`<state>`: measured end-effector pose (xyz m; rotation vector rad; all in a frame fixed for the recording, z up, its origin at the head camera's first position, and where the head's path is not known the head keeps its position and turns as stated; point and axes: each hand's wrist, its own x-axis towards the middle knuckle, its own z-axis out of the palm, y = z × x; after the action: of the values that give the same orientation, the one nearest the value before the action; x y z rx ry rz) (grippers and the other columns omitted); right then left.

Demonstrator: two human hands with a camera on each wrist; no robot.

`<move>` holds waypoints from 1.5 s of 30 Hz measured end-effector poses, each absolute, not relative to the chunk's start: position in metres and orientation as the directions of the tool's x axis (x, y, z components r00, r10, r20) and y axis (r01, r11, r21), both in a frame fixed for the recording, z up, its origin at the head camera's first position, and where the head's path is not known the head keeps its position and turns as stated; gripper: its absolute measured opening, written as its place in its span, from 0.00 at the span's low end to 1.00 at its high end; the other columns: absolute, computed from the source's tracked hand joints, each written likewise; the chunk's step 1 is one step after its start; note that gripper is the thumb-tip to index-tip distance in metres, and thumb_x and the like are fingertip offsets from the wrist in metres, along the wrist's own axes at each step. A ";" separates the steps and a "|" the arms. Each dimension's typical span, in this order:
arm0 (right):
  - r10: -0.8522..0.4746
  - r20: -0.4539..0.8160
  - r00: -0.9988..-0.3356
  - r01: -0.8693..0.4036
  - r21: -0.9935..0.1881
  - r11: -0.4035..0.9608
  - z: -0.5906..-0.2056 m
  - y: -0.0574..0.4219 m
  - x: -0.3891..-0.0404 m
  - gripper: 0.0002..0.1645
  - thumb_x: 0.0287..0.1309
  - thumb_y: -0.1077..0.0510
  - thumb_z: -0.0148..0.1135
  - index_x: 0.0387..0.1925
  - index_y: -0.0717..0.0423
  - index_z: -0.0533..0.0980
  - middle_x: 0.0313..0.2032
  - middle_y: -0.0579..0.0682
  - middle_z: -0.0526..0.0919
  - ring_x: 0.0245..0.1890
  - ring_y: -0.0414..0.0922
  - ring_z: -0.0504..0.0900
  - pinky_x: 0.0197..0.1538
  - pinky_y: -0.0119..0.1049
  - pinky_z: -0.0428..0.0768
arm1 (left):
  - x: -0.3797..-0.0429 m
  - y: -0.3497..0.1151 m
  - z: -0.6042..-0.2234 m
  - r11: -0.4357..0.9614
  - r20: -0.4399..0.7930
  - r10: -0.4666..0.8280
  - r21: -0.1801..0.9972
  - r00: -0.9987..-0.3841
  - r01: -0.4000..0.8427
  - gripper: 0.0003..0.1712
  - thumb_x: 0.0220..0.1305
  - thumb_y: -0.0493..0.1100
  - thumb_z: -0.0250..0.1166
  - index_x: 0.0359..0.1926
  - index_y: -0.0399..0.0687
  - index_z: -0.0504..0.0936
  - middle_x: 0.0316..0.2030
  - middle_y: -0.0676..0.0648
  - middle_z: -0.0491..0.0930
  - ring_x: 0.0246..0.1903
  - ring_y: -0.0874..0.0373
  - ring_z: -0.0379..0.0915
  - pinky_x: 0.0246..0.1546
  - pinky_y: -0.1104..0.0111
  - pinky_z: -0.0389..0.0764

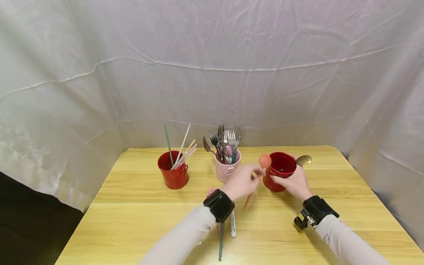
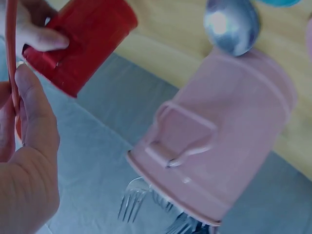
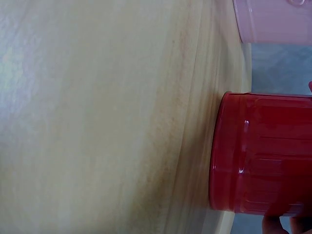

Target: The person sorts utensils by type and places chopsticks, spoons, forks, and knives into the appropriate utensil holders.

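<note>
My left hand point(image 1: 243, 180) pinches the handle of a coral-coloured spoon point(image 1: 265, 161), holding it upright with the bowl at the top, right beside the rim of the right-hand red bucket point(image 1: 273, 185). That bucket stands on the table, and my right hand point(image 1: 296, 183) grips it from the near right side, thumb across its front. A gold spoon point(image 1: 304, 160) leans out over the bucket's right side. In the right wrist view, the red bucket point(image 3: 273, 156) fills the right edge, with fingertips showing below it.
A pink bucket point(image 1: 224, 172) full of forks stands at the middle back. Further left, another red bucket point(image 1: 175, 179) holds several thin sticks. A white-handled utensil point(image 1: 233, 225) and a dark green stick point(image 1: 221, 243) lie near my left forearm. A metal spoon point(image 2: 231, 27) shows beside the pink bucket.
</note>
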<state>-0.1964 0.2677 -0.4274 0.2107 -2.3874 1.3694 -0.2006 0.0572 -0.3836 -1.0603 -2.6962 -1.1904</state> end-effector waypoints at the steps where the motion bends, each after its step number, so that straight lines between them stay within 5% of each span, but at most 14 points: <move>1: 0.058 0.395 -0.917 -0.311 -0.799 0.515 -0.428 0.268 -0.197 0.45 0.37 0.66 0.76 0.58 0.72 0.63 0.51 0.69 0.75 0.51 0.61 0.72 0.52 0.51 0.71 | -0.204 0.060 -0.381 0.471 0.272 0.578 0.659 -0.769 0.587 0.10 0.60 0.33 0.60 0.41 0.46 0.82 0.40 0.51 0.82 0.32 0.67 0.76 0.33 0.82 0.75; 15: 0.047 0.396 -0.917 -0.321 -0.804 0.500 -0.431 0.267 -0.198 0.43 0.37 0.66 0.76 0.57 0.72 0.65 0.49 0.69 0.76 0.50 0.62 0.73 0.52 0.56 0.70 | -0.234 0.090 -0.357 0.290 0.554 0.416 0.671 -0.721 0.682 0.06 0.62 0.34 0.61 0.41 0.44 0.79 0.40 0.51 0.78 0.37 0.67 0.76 0.39 0.81 0.77; 26: 0.055 0.406 -0.912 -0.319 -0.789 0.525 -0.433 0.269 -0.197 0.45 0.36 0.66 0.76 0.57 0.72 0.64 0.49 0.68 0.76 0.49 0.60 0.73 0.51 0.55 0.71 | -0.247 0.115 -0.358 0.210 0.645 0.255 0.690 -0.720 0.693 0.04 0.61 0.33 0.62 0.35 0.45 0.76 0.35 0.51 0.79 0.38 0.68 0.78 0.41 0.83 0.76; 45: 0.065 0.395 -0.916 -0.286 -0.759 0.584 -0.462 0.285 -0.216 0.42 0.37 0.57 0.77 0.55 0.64 0.67 0.46 0.60 0.78 0.46 0.52 0.75 0.48 0.42 0.73 | -0.250 0.134 -0.390 0.528 0.549 0.497 0.423 -0.672 0.737 0.05 0.61 0.38 0.63 0.38 0.53 0.78 0.36 0.57 0.76 0.36 0.68 0.73 0.41 0.82 0.73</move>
<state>-0.2161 0.2852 -0.4618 0.1783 -2.4353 1.2657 -0.2498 0.1337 -0.3905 -1.0180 -2.4089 -0.9172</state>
